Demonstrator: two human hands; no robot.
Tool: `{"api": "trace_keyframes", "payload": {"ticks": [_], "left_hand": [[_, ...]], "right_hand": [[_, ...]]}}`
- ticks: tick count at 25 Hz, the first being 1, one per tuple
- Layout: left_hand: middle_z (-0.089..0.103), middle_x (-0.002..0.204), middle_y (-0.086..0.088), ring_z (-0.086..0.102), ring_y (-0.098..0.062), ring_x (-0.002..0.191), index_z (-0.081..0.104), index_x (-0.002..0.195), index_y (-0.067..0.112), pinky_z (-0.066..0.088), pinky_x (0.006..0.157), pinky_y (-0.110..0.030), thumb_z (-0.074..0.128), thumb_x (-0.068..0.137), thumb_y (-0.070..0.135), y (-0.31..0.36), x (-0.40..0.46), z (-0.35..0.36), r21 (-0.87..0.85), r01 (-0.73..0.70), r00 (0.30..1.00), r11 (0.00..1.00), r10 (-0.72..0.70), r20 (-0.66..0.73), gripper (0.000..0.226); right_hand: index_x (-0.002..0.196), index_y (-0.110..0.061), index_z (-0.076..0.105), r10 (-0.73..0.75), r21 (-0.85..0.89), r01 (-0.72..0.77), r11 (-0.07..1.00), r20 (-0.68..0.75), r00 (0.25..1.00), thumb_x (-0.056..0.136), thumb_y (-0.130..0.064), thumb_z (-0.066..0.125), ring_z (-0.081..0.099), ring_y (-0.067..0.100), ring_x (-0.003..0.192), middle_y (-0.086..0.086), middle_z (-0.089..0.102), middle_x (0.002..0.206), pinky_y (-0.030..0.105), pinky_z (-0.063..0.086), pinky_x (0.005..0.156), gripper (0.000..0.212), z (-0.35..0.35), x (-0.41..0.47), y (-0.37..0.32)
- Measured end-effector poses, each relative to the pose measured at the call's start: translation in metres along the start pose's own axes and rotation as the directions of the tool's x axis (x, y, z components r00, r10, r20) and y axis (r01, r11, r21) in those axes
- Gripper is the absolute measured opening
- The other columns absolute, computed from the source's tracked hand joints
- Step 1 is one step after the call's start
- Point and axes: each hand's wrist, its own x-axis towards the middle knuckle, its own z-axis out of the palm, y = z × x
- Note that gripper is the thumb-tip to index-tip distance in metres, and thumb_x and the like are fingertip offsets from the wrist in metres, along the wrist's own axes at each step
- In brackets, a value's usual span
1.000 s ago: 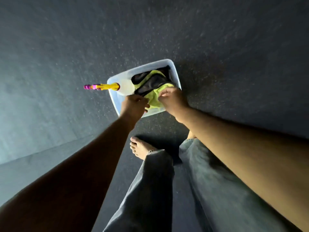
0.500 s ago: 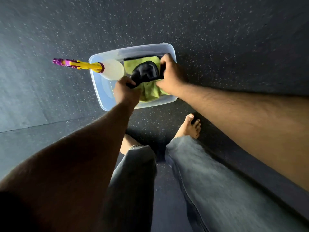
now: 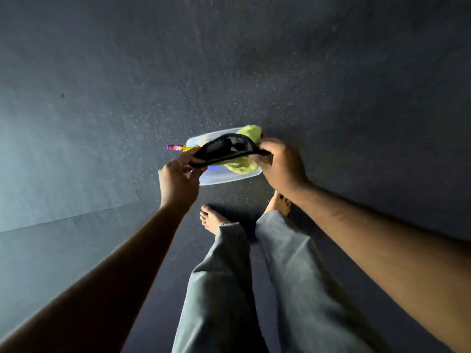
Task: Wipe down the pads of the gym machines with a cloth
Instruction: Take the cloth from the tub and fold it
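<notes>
A black cloth [image 3: 224, 150] is stretched in the air between my two hands, above a clear plastic tub [image 3: 221, 178] on the floor. My left hand [image 3: 178, 179] pinches its left end and my right hand [image 3: 280, 164] grips its right end. A yellow-green cloth [image 3: 242, 165] lies in the tub, partly hidden by the black cloth, with part of it bulging over the far rim. The yellow and pink nozzle of a spray bottle [image 3: 178, 148] pokes out to the left of the tub; the bottle's body is hidden.
Dark speckled rubber floor [image 3: 254, 72] spreads all round, with a seam at the left. My bare feet [image 3: 211, 220] and grey trouser legs [image 3: 229, 289] stand just in front of the tub. No gym machine is in view.
Both hands have lifted the black cloth out of the tub and pulled it taut between them. The camera has risen, so the tub looks smaller and farther.
</notes>
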Motion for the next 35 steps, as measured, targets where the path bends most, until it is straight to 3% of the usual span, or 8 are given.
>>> {"api": "trace_keyframes", "payload": {"ticks": [12,16,20,22,25,27,30,35], "left_hand": [[0.068,0.076,0.012,0.061,-0.006,0.074,0.067,0.084,0.020,0.050,0.074,-0.024,0.070,0.079,-0.010,0.270,-0.154,-0.255,-0.471,-0.308,0.951,0.827,0.277,-0.136,0.030],[0.072,0.088,-0.006,0.063,-0.015,0.077,0.063,0.105,0.009,0.052,0.070,-0.025,0.067,0.083,-0.009,0.301,-0.189,-0.316,-0.647,-0.364,0.911,0.670,0.402,-0.097,0.029],[0.072,0.075,0.005,0.057,-0.006,0.061,0.069,0.099,0.012,0.044,0.054,-0.019,0.070,0.084,0.001,0.354,-0.184,-0.374,-0.464,-0.433,0.867,0.773,0.497,0.020,0.018],[0.074,0.089,-0.002,0.066,-0.014,0.075,0.069,0.104,0.014,0.050,0.068,-0.026,0.061,0.094,0.025,0.383,-0.168,-0.402,-0.657,-0.339,0.888,0.674,0.459,0.013,0.017],[0.060,0.132,-0.022,0.060,-0.038,0.118,0.058,0.132,0.010,0.046,0.097,-0.052,0.025,0.084,0.079,0.372,-0.138,-0.393,-0.787,-0.011,0.858,0.617,0.410,0.309,0.091],[0.068,0.121,-0.015,0.067,-0.031,0.108,0.062,0.126,0.008,0.052,0.091,-0.048,0.053,0.081,0.065,0.340,-0.136,-0.352,-0.724,0.080,0.851,0.685,0.332,0.408,0.073],[0.076,0.084,-0.008,0.072,-0.020,0.073,0.071,0.096,0.004,0.060,0.067,-0.034,0.071,0.078,0.002,0.311,-0.125,-0.323,-0.765,0.043,0.945,0.642,0.224,0.240,0.018],[0.076,0.087,-0.007,0.072,-0.020,0.077,0.070,0.100,0.003,0.060,0.069,-0.032,0.063,0.080,-0.013,0.299,-0.107,-0.356,-0.789,-0.005,0.964,0.614,0.214,0.160,0.026]], "right_hand": [[0.081,-0.006,0.063,-0.120,0.372,0.129,0.919,-0.047,0.992,0.080,-0.026,0.082,0.048,0.007,0.059,-0.001,0.056,0.065,0.023,0.037,0.054,0.027,-0.252,-0.093,-0.297],[0.102,-0.008,0.071,-0.276,0.406,0.186,0.895,0.175,0.945,0.058,-0.013,0.094,0.068,0.009,0.081,-0.002,0.073,0.088,0.025,0.054,0.073,0.051,-0.307,-0.112,-0.358],[0.107,-0.004,0.069,-0.334,0.382,0.197,0.903,0.335,0.881,0.065,0.003,0.085,0.070,0.012,0.083,0.005,0.074,0.091,0.027,0.056,0.075,0.045,-0.351,-0.108,-0.434],[0.116,-0.002,0.064,-0.317,0.671,0.126,0.731,0.170,0.933,0.078,-0.007,0.076,0.072,0.013,0.076,0.006,0.074,0.090,0.024,0.057,0.063,0.040,-0.367,-0.089,-0.468],[0.129,-0.013,0.061,-0.170,0.782,-0.171,0.599,0.333,0.927,0.078,-0.054,0.064,0.072,0.024,0.098,0.009,0.073,0.111,0.039,0.060,0.080,0.066,-0.359,-0.057,-0.473],[0.137,-0.014,0.054,0.000,0.573,-0.344,0.744,0.514,0.858,0.072,-0.051,0.077,0.062,0.030,0.119,0.015,0.063,0.133,0.055,0.050,0.098,0.078,-0.330,-0.056,-0.446],[0.123,0.002,0.058,0.119,0.529,-0.359,0.769,0.433,0.894,0.072,0.004,0.079,0.069,0.033,0.102,0.027,0.063,0.124,0.052,0.057,0.083,0.056,-0.300,-0.059,-0.425],[0.113,0.012,0.057,0.077,0.623,-0.324,0.712,0.390,0.918,0.083,0.015,0.062,0.070,0.030,0.087,0.027,0.069,0.106,0.050,0.057,0.086,0.030,-0.282,-0.035,-0.456]]}}
